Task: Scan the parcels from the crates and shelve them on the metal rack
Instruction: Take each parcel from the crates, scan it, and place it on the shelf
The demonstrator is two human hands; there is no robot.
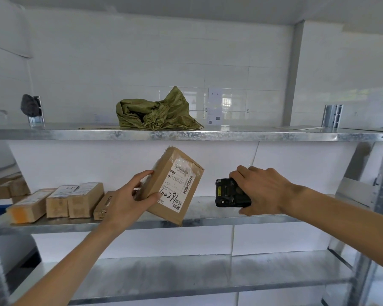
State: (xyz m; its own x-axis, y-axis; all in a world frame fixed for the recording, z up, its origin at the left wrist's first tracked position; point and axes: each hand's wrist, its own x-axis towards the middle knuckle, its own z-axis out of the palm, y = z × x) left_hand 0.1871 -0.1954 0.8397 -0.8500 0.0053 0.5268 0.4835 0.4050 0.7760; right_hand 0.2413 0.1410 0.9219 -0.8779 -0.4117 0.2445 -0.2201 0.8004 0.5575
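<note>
One cardboard parcel (175, 186) is in hand at the metal rack (186, 135), held tilted in front of the middle shelf (208, 214) with its lower corner at or just over the shelf's front lip; whether it touches cannot be told. The left hand (128, 202) grips the parcel's left edge, fingers curled over the top side and thumb pressed on the labelled face at about 8 o'clock of the white shipping label (177, 184). The right hand (261, 193), at 3 o'clock of the parcel and apart from it, is closed round a black handheld scanner (231, 193), whose window faces the label. Judgement on handling: the parcel looks like a small, stiff corrugated carton, taped at the top, carried easily by one hand at a single edge, so it is probably light; the contents are unknown and fragility cannot be assessed. The tape and glossy label offer less friction than bare board, so the best hold is across the two long bare edges, clear of the barcodes, with the carton supported underneath when set down. A one-edge grip on a tilted carton risks rotation or a slip off the shelf lip. Four shelved cartons (75, 202) lie side by side at 9 o'clock of the parcel, leaving bare shelf between them and the scanner for placement. On the top shelf, at 12 o'clock, sits a crumpled green woven sack (157, 113). No crates are visible.
</note>
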